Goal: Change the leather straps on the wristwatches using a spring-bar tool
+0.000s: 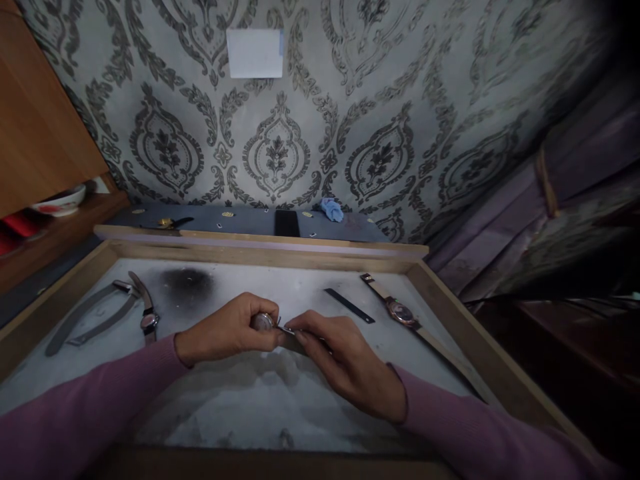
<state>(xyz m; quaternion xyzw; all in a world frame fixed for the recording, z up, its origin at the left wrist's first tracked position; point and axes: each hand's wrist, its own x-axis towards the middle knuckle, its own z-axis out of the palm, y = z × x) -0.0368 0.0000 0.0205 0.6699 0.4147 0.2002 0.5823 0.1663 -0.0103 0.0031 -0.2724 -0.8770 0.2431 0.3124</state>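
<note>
My left hand (pixel 237 330) is closed around a small round watch case (pixel 263 322), its pale face turned up between thumb and forefinger. From the right, my right hand (pixel 340 357) pinches a slim metal tool (pixel 287 329), whose tip meets the edge of the watch case; its exact kind is too small to tell. Beyond my right hand lies a thin dark blade-like strip (pixel 350 305). A wristwatch (pixel 401 312) with its strap stretched out lies to the right. On the left, a second wristwatch (pixel 149 321) rests beside grey-handled pliers (pixel 95 320).
A wooden-rimmed tray (pixel 270 257) with a pale, stained bottom surrounds my hands. Behind it, a blue-grey surface holds a dark flat object (pixel 287 223), a crumpled blue cloth (pixel 331 209) and a gold-and-black item (pixel 173 222). A bowl (pixel 60 201) sits on the left shelf.
</note>
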